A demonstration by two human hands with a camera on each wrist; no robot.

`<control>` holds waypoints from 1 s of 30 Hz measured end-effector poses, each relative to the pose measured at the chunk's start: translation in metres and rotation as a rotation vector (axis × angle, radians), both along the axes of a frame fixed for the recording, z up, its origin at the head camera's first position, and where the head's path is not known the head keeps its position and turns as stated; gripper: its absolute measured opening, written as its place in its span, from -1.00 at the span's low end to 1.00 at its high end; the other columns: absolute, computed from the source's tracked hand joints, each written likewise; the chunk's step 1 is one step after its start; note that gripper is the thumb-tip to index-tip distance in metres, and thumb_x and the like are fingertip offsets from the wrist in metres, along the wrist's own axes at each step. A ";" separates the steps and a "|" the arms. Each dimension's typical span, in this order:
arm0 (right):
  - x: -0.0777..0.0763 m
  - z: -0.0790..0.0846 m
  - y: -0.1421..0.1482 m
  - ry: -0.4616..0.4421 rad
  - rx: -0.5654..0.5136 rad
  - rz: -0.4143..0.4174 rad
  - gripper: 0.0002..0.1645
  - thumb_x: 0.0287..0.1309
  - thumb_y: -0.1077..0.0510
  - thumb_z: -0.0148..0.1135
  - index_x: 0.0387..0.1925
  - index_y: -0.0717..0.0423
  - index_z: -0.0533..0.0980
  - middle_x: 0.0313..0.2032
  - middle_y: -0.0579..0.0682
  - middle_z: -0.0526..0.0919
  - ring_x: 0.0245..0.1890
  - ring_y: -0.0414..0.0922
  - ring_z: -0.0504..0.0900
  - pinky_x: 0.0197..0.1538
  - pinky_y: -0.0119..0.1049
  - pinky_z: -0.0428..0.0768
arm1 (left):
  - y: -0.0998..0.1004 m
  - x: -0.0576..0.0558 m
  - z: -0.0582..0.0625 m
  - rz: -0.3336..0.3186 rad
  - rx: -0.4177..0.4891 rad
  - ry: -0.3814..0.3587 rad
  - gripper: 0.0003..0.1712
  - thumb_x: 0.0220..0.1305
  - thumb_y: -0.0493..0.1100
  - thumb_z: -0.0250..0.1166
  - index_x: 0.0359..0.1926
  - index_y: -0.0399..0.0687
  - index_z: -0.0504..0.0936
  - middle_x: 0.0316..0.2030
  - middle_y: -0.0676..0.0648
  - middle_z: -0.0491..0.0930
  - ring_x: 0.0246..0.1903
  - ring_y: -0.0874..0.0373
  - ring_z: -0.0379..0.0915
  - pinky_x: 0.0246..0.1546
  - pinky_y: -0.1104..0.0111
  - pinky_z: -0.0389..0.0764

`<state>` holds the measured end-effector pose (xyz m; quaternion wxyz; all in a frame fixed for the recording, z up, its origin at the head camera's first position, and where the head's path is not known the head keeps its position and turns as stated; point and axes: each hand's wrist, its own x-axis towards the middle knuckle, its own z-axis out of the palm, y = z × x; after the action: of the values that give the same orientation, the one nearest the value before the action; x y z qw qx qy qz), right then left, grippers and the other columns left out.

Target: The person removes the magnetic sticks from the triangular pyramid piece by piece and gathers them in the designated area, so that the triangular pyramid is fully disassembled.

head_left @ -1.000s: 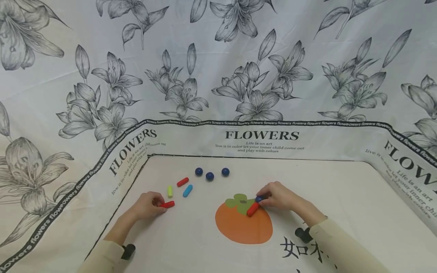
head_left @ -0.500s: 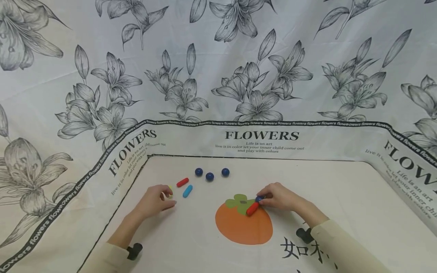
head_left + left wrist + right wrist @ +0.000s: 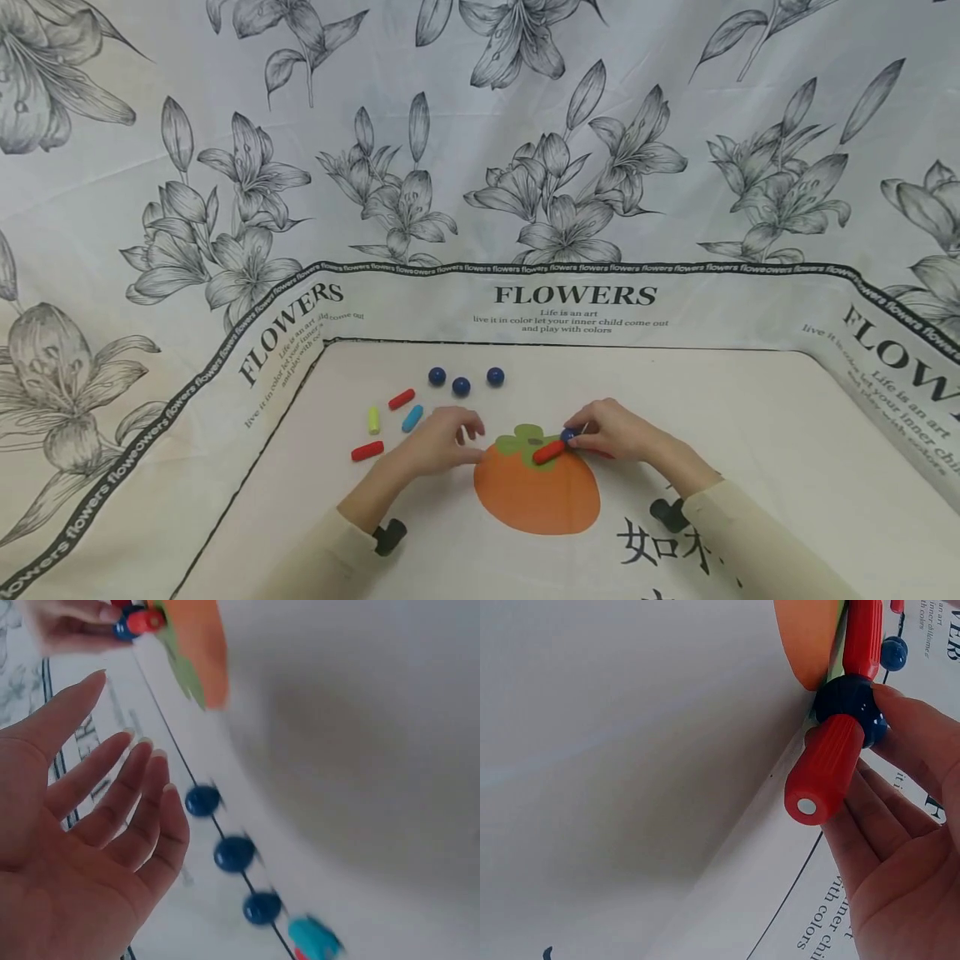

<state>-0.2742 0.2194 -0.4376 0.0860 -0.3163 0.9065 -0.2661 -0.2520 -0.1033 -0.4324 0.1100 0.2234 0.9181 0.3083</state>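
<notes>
My right hand [image 3: 617, 429] pinches a dark blue ball [image 3: 844, 701] between thumb and fingers. Two red magnetic rods join it from opposite sides: one red rod [image 3: 549, 452] points left over the printed persimmon [image 3: 536, 496], while the other red rod [image 3: 825, 769] shows its pale round end in the right wrist view. In the head view that second rod is mostly hidden by the hand. My left hand [image 3: 442, 443] is held over the cloth just left of the persimmon. Its fingers [image 3: 112, 802] are spread loosely with nothing in them, apart from the joined pieces.
Three loose blue balls [image 3: 461, 386] lie toward the back. Left of them are a red rod [image 3: 401, 399], a light blue rod [image 3: 412, 418], a yellow-green rod [image 3: 374, 420] and a nearer red rod [image 3: 367, 451]. A flower-printed cloth [image 3: 570, 308] rises behind.
My left hand let go of the nearer red rod at the left and moved right, toward the persimmon. The right hand stays put; the joined red rod has tilted flatter, and the second one now shows.
</notes>
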 end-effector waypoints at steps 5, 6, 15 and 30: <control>0.000 0.000 -0.001 -0.023 -0.005 -0.023 -0.77 0.22 0.16 0.44 -0.13 0.20 0.74 -0.25 -0.08 0.76 -0.25 -0.18 0.60 -0.08 -0.18 0.66 | 0.044 -0.006 -0.006 -0.079 -0.013 -0.053 -0.58 0.21 -0.04 0.53 0.04 -0.08 0.69 -0.21 0.03 0.61 -0.22 0.21 0.47 -0.22 0.43 0.57; 0.000 0.000 -0.001 -0.029 -0.007 -0.030 -0.77 0.22 0.16 0.45 -0.13 0.19 0.74 -0.26 -0.09 0.76 -0.26 -0.17 0.61 -0.09 -0.20 0.66 | 0.051 -0.008 -0.009 -0.094 -0.010 -0.060 -0.58 0.21 -0.04 0.53 0.04 -0.08 0.70 -0.22 0.04 0.61 -0.22 0.22 0.47 -0.20 0.43 0.57; 0.001 -0.002 -0.005 -0.034 -0.024 -0.042 -0.78 0.18 0.14 0.48 -0.16 0.16 0.75 -0.29 -0.14 0.76 -0.25 -0.17 0.59 -0.02 -0.10 0.64 | 0.085 -0.018 -0.026 -0.104 0.014 -0.124 -0.72 0.24 -0.10 0.50 -0.06 -0.05 0.72 -0.30 0.09 0.60 -0.27 0.21 0.48 -0.21 0.41 0.56; -0.006 -0.003 0.001 -0.032 -0.006 -0.061 -0.76 0.17 0.12 0.50 -0.16 0.15 0.77 -0.26 -0.13 0.78 -0.21 -0.17 0.62 0.01 -0.09 0.64 | 0.097 -0.027 -0.026 -0.060 0.016 -0.128 -0.84 0.32 -0.11 0.44 -0.17 -0.09 0.77 -0.44 0.07 0.60 -0.39 0.21 0.47 -0.33 0.47 0.51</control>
<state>-0.2798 0.2209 -0.4408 0.0915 -0.2844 0.9135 -0.2762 -0.2792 -0.0067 -0.4583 0.1758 0.2317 0.8996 0.3258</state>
